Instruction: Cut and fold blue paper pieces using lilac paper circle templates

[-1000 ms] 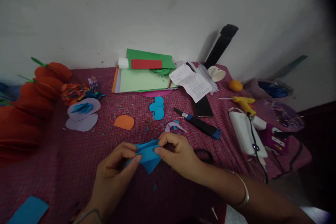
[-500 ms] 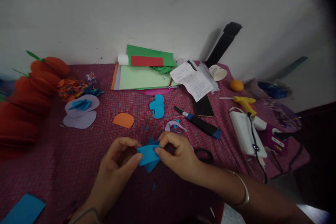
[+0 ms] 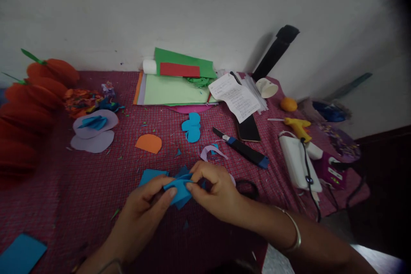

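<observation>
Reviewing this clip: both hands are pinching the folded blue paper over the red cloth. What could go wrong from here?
The folded blue paper is held only by fingertips of the left hand and right hand; a slip could let the folds spring open. The utility knife lies close beyond the right hand with its blade apparently out, so a careless reach might nick a finger. The yellow glue gun looks corded; if hot, it could burn.

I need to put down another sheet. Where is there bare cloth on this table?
Bare cloth lies left of the left hand, between the orange paper half-circle and the blue card. Crowded: the right side around the white power bank and yellow glue gun.
</observation>
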A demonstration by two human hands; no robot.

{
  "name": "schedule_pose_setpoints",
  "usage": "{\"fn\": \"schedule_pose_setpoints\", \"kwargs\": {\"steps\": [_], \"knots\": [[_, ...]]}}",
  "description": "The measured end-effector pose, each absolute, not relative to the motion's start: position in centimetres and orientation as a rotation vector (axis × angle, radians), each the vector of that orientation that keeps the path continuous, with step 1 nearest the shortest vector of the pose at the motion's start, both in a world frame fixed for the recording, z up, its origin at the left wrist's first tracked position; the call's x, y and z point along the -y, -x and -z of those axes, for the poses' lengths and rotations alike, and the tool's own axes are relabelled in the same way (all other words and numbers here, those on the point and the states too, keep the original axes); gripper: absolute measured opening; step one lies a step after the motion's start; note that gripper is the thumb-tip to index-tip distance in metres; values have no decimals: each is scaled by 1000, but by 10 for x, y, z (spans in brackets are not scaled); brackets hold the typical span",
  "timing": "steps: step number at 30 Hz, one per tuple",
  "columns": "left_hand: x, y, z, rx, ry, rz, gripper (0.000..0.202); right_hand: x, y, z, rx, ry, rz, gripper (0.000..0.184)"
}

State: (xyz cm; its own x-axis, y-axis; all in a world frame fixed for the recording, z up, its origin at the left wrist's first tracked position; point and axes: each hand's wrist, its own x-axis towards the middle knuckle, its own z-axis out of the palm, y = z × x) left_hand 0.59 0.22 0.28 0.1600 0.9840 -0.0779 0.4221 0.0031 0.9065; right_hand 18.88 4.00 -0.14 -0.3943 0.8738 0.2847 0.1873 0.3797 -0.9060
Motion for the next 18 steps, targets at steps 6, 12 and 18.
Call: {"fn": "schedule_pose_setpoints", "kwargs": {"steps": [6, 12, 18], "knots": [[-4, -6, -2, -1364, -1768, -867, 22, -38, -188, 2, 1777, 989, -1136, 10], [-9, -7, -9, -1413, -1857, -809, 22, -39, -192, -2, 2021, 907, -1185, 18], [-10, -14, -26, -1532, -1865, -940, 15, -42, -192, -26, 2430, 872, -655, 18]]}}
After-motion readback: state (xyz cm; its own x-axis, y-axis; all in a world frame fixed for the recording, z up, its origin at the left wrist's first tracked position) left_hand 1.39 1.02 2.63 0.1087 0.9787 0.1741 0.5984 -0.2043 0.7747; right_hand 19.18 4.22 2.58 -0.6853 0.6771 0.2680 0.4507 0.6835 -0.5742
